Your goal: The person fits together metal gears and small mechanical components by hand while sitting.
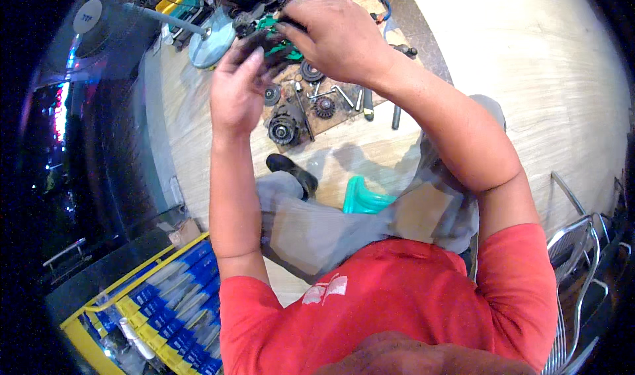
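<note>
My left hand (239, 97) and my right hand (337, 39) are raised close together over a work spot on the floor. Between them is a dark thing (266, 43), too blurred to name, with green parts (284, 47) showing behind it. The fingers of my right hand curl inward, closed on something dark that the hand mostly hides. Motion smears the left fingers at the dark thing's edge; only the thumb is distinct. Below the hands lie a dark cylindrical machine part with a round end (284, 130), a toothed gear (324, 107) and an L-shaped hex key (344, 97).
A brown board (337, 120) carries the loose parts. Beside it lie a yellow-and-black handle (368, 107) and a dark rod (396, 115). A pale blue round stand base (213, 46) is at far left. A green stool (364, 199), blue-and-yellow rack (159, 309) and chrome wire frame (579, 262) surround me.
</note>
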Tool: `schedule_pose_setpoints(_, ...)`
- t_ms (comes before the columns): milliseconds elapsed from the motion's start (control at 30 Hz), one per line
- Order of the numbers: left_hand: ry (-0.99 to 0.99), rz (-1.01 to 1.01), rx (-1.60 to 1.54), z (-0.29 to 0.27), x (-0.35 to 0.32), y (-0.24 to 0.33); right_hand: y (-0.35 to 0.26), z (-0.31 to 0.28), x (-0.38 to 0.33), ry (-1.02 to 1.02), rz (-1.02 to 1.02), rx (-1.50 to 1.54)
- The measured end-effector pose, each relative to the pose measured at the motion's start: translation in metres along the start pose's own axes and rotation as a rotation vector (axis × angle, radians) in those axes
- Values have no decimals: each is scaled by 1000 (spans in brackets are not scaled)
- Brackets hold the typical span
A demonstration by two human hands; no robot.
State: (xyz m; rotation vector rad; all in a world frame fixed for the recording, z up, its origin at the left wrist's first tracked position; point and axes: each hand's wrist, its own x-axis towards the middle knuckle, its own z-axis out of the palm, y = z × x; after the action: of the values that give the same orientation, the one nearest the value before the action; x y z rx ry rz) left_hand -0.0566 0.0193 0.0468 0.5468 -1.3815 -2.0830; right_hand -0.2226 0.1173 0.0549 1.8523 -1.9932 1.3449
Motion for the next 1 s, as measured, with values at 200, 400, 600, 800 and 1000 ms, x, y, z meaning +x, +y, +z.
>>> schedule_pose_setpoints(200,171,-65,-48,-3,-3,-21,2,-4,-6,-180,15,-51)
schedule_pose_setpoints(400,227,5,-179,-3,0,-30,4,21,-17,-241,9,0)
schedule_pose_setpoints(600,294,110,-277,-18,12,-25,-5,37,-9,-424,62,20)
schedule_pose_setpoints(800,317,109,-315,-16,17,-21,-8,40,-4,-478,116,41)
schedule_pose_setpoints(1000,281,84,-368,-31,13,-24,-12,42,-1,-473,131,68)
